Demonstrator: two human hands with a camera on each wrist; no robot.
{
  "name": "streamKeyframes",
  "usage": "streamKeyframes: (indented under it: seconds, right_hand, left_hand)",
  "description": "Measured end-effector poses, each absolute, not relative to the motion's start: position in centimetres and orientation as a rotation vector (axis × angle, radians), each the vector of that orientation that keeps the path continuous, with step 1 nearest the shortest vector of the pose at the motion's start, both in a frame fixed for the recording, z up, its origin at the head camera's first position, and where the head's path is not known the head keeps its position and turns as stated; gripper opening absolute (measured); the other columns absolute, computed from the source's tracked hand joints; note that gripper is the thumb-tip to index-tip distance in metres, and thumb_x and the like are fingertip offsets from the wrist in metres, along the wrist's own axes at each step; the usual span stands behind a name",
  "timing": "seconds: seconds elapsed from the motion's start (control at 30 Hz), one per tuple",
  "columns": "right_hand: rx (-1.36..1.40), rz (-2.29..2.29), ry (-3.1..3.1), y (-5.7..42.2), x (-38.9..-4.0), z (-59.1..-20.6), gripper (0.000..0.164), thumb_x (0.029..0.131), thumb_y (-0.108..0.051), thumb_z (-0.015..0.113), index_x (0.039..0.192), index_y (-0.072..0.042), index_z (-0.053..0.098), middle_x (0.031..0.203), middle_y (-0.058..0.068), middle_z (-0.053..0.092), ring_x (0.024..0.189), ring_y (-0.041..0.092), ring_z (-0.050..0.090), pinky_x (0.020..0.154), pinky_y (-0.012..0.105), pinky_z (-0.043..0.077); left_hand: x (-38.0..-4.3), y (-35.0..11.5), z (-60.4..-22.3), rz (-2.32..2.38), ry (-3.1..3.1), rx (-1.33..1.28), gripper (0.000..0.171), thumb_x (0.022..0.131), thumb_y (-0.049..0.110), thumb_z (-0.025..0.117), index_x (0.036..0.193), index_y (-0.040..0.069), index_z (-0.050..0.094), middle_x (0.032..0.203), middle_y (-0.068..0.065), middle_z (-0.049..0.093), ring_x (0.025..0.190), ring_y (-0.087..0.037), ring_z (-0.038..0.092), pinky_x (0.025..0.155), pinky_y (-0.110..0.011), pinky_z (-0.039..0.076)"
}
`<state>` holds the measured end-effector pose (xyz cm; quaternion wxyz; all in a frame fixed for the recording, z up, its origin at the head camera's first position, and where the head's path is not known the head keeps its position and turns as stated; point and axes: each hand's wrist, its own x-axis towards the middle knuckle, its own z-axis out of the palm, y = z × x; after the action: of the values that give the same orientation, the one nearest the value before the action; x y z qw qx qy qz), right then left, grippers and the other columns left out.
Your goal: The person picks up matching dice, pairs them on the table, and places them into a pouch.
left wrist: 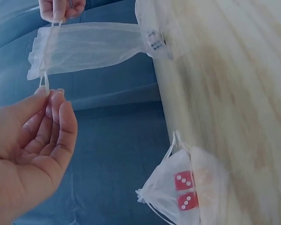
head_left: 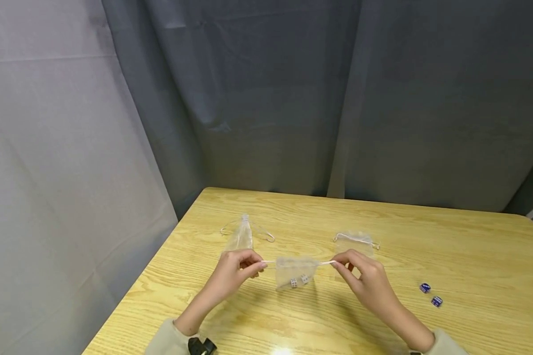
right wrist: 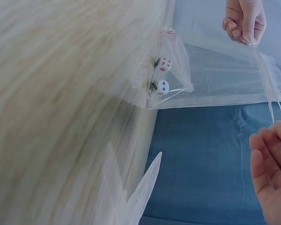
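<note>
Between both hands hangs a sheer white drawstring pouch (head_left: 288, 268), its top edge stretched wide. Two white dice (right wrist: 162, 87) lie in its bottom. My left hand (head_left: 235, 271) pinches the drawstring loop on the left between thumb and forefinger. On the other side, my right hand (head_left: 364, 278) pinches the opposite loop the same way. Both cords are pulled outward, and the pouch's mouth looks flat rather than gathered. Past the left hand stands a second pouch (head_left: 242, 237) with a gathered neck; the left wrist view shows red dice (left wrist: 184, 180) inside it.
A third pouch (head_left: 354, 240) lies flat behind the right hand, its cord across the top. Two blue dice (head_left: 431, 295) sit on the wooden table (head_left: 484, 256) to the right. Dark curtains (head_left: 266, 98) hang behind the table, and a pale one (head_left: 62, 172) at left.
</note>
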<state>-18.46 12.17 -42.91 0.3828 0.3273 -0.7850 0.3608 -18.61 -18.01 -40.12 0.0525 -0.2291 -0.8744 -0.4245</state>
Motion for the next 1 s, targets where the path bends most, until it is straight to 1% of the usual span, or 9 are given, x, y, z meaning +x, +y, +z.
streamKeyframes:
  seconds: [0.07,0.1,0.2,0.37,0.57,0.73,0.83,0.87,1.0]
  right_hand:
    - [0.822,0.924,-1.984,12.2,-18.5,-42.9,0.028,0.072,0.010,0.077,0.086,-0.013,0.070,0.073,-0.003,0.067,0.061,-0.001,0.051,0.047,0.006,0.035]
    - [0.817,0.929,-1.978,12.2,-18.5,-42.9,0.028,0.072,0.011,0.077,0.086,-0.013,0.070,0.073,-0.002,0.068,0.061,0.000,0.051,0.047,0.006,0.035]
    - [0.786,0.954,-1.983,12.3,-18.4,-42.9,0.025,0.074,0.008,0.076,0.085,-0.013,0.070,0.074,-0.002,0.069,0.061,0.000,0.052,0.048,0.007,0.036]
    - [0.707,0.988,-2.022,12.7,-18.3,-42.8,0.023,0.076,0.008,0.076,0.084,-0.013,0.071,0.076,-0.002,0.071,0.065,-0.003,0.054,0.056,0.008,0.044]
    - [0.664,1.026,-2.004,13.2,-18.3,-42.8,0.028,0.073,0.012,0.076,0.083,-0.013,0.071,0.076,0.001,0.071,0.066,-0.003,0.056,0.054,0.008,0.045]
    - [0.653,1.028,-1.997,13.3,-18.2,-42.9,0.028,0.073,0.012,0.076,0.083,-0.013,0.072,0.076,0.000,0.071,0.065,-0.003,0.056,0.055,0.009,0.044]
    - [0.646,1.021,-1.995,13.5,-18.2,-42.9,0.026,0.074,0.011,0.076,0.083,-0.013,0.072,0.075,0.000,0.071,0.065,-0.004,0.056,0.056,0.009,0.045]
    - [0.640,1.013,-1.996,13.5,-18.2,-42.9,0.023,0.076,0.008,0.076,0.083,-0.013,0.072,0.075,0.000,0.071,0.066,-0.004,0.056,0.057,0.008,0.045]
    - [0.624,1.011,-1.990,13.8,-18.3,-42.9,0.022,0.077,0.008,0.076,0.084,-0.013,0.072,0.075,0.000,0.070,0.067,-0.006,0.056,0.061,0.007,0.046]
  left_hand:
    - [-18.7,-18.1,-40.0,-1.274,-2.654,-0.691,0.013,0.092,0.021,0.067,0.089,0.011,0.073,0.078,-0.007,0.072,0.065,-0.013,0.065,0.057,-0.018,0.052]
    - [-18.8,-18.1,-40.0,-1.263,-2.652,-0.691,0.012,0.092,0.021,0.067,0.089,0.011,0.073,0.078,-0.006,0.072,0.065,-0.013,0.065,0.057,-0.018,0.052]
    - [-19.0,-18.2,-39.9,-1.223,-2.647,-0.701,0.011,0.092,0.021,0.067,0.089,0.012,0.073,0.077,-0.002,0.071,0.064,-0.011,0.064,0.057,-0.017,0.052]
    - [-19.3,-18.4,-40.0,-1.097,-2.613,-0.721,0.012,0.093,0.020,0.066,0.087,0.010,0.071,0.076,0.000,0.068,0.063,0.000,0.057,0.056,-0.016,0.050]
    - [-19.6,-18.6,-40.2,-1.024,-2.542,-0.680,0.010,0.092,0.018,0.067,0.084,0.011,0.068,0.073,0.001,0.064,0.060,-0.005,0.059,0.055,-0.014,0.049]
    - [-19.7,-18.6,-40.3,-1.023,-2.517,-0.611,0.008,0.090,0.015,0.069,0.084,0.011,0.069,0.076,0.000,0.066,0.062,-0.002,0.058,0.057,-0.014,0.050]
    - [-19.8,-18.6,-40.3,-1.032,-2.508,-0.564,0.007,0.089,0.015,0.070,0.083,0.011,0.069,0.077,0.000,0.068,0.063,-0.003,0.060,0.058,-0.014,0.051]
    - [-19.9,-18.6,-40.4,-1.039,-2.503,-0.548,0.007,0.089,0.014,0.070,0.083,0.011,0.069,0.076,-0.001,0.068,0.063,-0.005,0.061,0.058,-0.014,0.051]
    - [-20.1,-18.8,-40.5,-1.069,-2.481,-0.499,0.008,0.089,0.013,0.070,0.082,0.010,0.069,0.074,-0.004,0.067,0.059,-0.008,0.063,0.056,-0.013,0.051]
